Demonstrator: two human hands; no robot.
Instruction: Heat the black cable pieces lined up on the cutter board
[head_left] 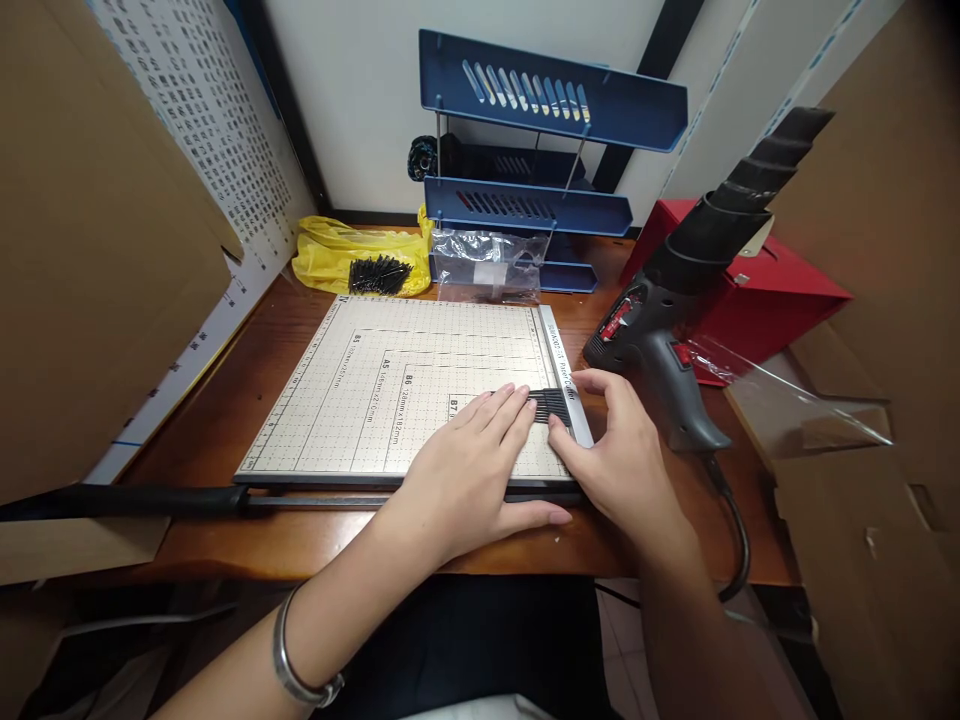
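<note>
A cream paper cutter board with printed grid lines lies on the wooden table. Several thin black strips lie side by side near its right edge, against the metal ruler. My left hand rests flat over the board, fingertips on the left part of the strips, thumb stretched to the right. At the strips' right end is my right hand, its thumb at their lower corner and its index finger bent by the ruler, with a gap between the two. The cutter's black-handled arm lies along the board's front edge.
Behind the board are a yellow bag with a pile of black pieces, a clear plastic bag and a blue tiered rack. A heat gun stands at the right before a red box. Cardboard flanks the table.
</note>
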